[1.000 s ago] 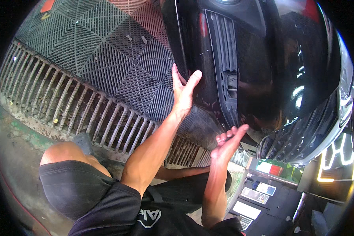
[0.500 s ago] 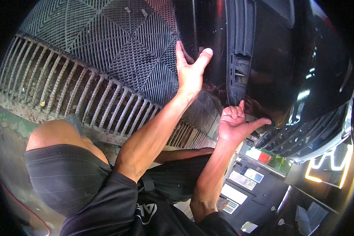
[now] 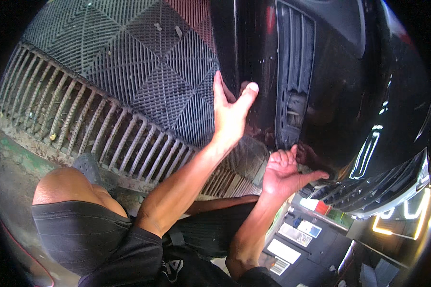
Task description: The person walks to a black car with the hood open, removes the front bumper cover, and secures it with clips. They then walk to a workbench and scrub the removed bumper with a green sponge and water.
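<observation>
A glossy black car bumper fills the upper right of the view, with a ribbed black vent trim set into it. My left hand straddles the bumper's lower edge, thumb on its outer face and the other fingers on the underside, partly hidden. Against the bumper by the near end of the trim is my right hand, palm toward me. Its fingers curl in, and its thumb stretches out to the right along the bumper. Whether something thin lies under those fingers I cannot make out.
Ribbed plastic floor tiles lie left of the bumper, bordered by a rebar drain grate. My bent knee is at lower left. A dark grille, a lit frame and a grey wall with posters stand at lower right.
The bumper, tiles and both hands sit lower in the view, as my head has shifted. Both hands keep nearly the same places on the bumper.
</observation>
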A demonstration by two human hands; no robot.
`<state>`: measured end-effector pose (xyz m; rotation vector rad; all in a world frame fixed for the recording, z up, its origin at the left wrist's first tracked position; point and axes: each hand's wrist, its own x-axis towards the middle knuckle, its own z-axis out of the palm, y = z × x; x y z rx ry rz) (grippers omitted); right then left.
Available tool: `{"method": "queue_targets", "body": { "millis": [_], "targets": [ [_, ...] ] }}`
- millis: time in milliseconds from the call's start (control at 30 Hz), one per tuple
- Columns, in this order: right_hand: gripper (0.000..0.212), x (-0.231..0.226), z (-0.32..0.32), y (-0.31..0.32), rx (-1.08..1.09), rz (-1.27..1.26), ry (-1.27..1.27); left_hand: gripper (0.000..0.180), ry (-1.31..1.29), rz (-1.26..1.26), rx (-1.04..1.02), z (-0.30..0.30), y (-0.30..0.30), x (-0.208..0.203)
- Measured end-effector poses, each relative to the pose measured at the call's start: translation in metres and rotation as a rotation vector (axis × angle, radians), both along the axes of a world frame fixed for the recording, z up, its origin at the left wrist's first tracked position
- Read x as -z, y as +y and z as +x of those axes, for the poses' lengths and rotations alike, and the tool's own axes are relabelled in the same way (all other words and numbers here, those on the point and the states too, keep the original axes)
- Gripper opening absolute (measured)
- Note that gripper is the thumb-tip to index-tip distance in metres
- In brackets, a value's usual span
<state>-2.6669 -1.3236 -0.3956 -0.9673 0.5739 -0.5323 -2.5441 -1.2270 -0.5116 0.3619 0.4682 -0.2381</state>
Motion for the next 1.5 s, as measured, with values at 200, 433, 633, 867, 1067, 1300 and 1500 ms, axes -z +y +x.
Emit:
{"method": "queue_targets", "body": {
  "millis": [200,433,633,867,1067,1300,1500],
  "targets": [
    [0.129,0.005,0.01,0.008,0.005,-0.037,-0.044,0.121,-0.079,-0.035,0.041,0.003,0.004,0.008],
    [0.132,0.003,0.016,0.019,-0.016,0.004,-0.095,0.131,-0.163,-0.179,0.124,0.001,0.02,0.01],
    [0.064,0.021,0.047,0.064,-0.062,-0.571,0.229,0.13,-0.141,-0.002,0.162,0.004,0.025,0.011],
    [0.019,0.046,0.034,0.097,-0.186,-1.148,0.431,0.041,0.248,0.241,-0.089,-0.048,0.037,0.02],
    [0.019,0.087,0.061,0.144,-0.611,-1.67,0.461,0.053,0.069,-0.781,0.147,-0.049,0.084,0.035],
    [0.062,0.133,0.078,0.179,-0.801,-1.634,0.523,0.056,0.151,-0.651,0.011,-0.021,0.1,0.072],
    [0.061,0.107,0.076,0.182,-0.719,-1.613,0.409,0.027,0.184,-0.582,0.065,0.004,0.09,0.102]
  ]
}}
